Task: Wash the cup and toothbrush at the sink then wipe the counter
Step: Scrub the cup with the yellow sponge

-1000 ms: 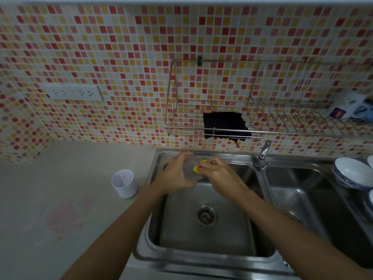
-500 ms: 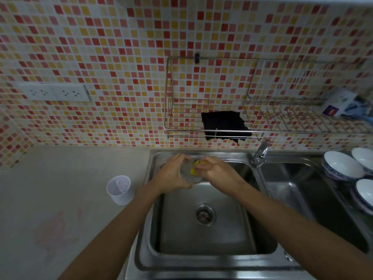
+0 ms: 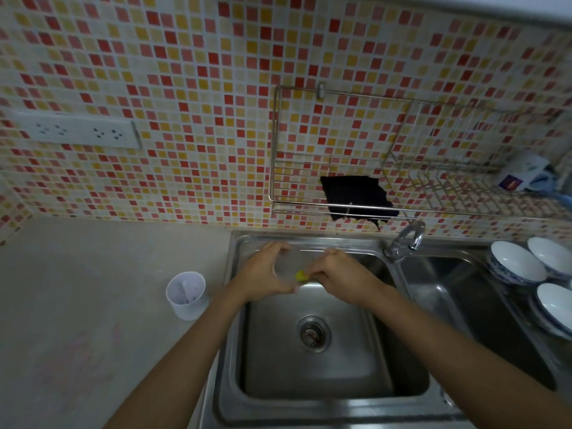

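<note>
Cup (image 3: 289, 264) gripped by left hand (image 3: 263, 275), right hand (image 3: 339, 275) pinching yellow scrubber (image 3: 301, 276) against it.

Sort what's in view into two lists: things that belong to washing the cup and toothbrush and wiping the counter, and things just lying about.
Part of the job:
clear cup in the left hand
yellow scrubber in the right hand
white cup
sink
tap
counter with pink stain
black cloth

Lying about:
bowls
wire rack
wall sockets
</note>
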A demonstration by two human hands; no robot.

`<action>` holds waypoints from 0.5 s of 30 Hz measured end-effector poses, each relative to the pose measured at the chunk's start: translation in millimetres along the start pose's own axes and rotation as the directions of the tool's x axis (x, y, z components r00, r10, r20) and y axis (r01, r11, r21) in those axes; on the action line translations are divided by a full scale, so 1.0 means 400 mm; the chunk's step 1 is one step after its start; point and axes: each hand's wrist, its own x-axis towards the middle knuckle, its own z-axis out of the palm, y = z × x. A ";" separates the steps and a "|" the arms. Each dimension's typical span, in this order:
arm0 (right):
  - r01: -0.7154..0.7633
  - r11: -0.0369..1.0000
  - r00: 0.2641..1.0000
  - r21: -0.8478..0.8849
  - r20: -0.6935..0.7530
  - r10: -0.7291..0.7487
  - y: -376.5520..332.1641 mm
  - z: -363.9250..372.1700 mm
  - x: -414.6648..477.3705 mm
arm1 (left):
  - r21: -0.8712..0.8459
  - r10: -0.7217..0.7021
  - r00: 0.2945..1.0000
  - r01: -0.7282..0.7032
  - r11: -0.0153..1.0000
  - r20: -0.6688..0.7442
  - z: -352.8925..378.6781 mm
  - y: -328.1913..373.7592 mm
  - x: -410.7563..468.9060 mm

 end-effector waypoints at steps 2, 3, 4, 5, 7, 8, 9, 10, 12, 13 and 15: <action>-0.028 0.987 0.989 0.160 -0.140 0.051 -0.050 -0.079 0.011 | -0.054 -0.028 0.999 0.026 0.998 -0.045 -0.012 -0.013 -0.012; -0.031 0.977 0.968 0.213 -0.235 0.083 -0.076 -0.121 0.020 | -0.062 -0.036 0.997 0.033 0.998 -0.062 -0.020 -0.016 -0.018; -0.049 0.967 0.935 0.249 -0.329 0.132 -0.096 -0.159 0.034 | -0.058 -0.043 0.996 0.039 0.998 -0.073 -0.028 -0.018 -0.022; -0.074 0.953 0.892 0.293 -0.408 0.195 -0.107 -0.187 0.054 | -0.052 -0.047 0.995 0.042 0.998 -0.083 -0.035 -0.019 -0.027; -0.118 0.908 0.776 0.402 -0.533 0.337 -0.111 -0.223 0.111 | -0.054 -0.051 0.994 0.045 0.998 -0.098 -0.049 -0.017 -0.036; -0.134 0.876 0.717 0.463 -0.565 0.408 -0.099 -0.227 0.147 | -0.060 -0.051 0.993 0.045 0.997 -0.104 -0.055 -0.013 -0.041; -0.144 0.837 0.674 0.529 -0.567 0.474 -0.088 -0.231 0.182 | -0.063 -0.054 0.993 0.047 0.997 -0.108 -0.059 -0.011 -0.045; -0.168 0.799 0.649 0.578 -0.545 0.531 -0.071 -0.230 0.219 | -0.062 -0.056 0.992 0.049 0.997 -0.111 -0.062 -0.009 -0.050; -0.275 0.775 0.648 0.569 -0.486 0.587 -0.034 -0.222 0.280 | -0.056 -0.061 0.992 0.055 0.997 -0.107 -0.064 -0.009 -0.059; -0.353 0.776 0.661 0.523 -0.447 0.602 -0.014 -0.215 0.304 | -0.051 -0.056 0.993 0.050 0.997 -0.103 -0.065 -0.010 -0.064; -0.498 0.770 0.696 0.398 -0.346 0.629 0.015 -0.199 0.342 | -0.042 -0.044 0.994 0.040 0.998 -0.100 -0.066 -0.009 -0.071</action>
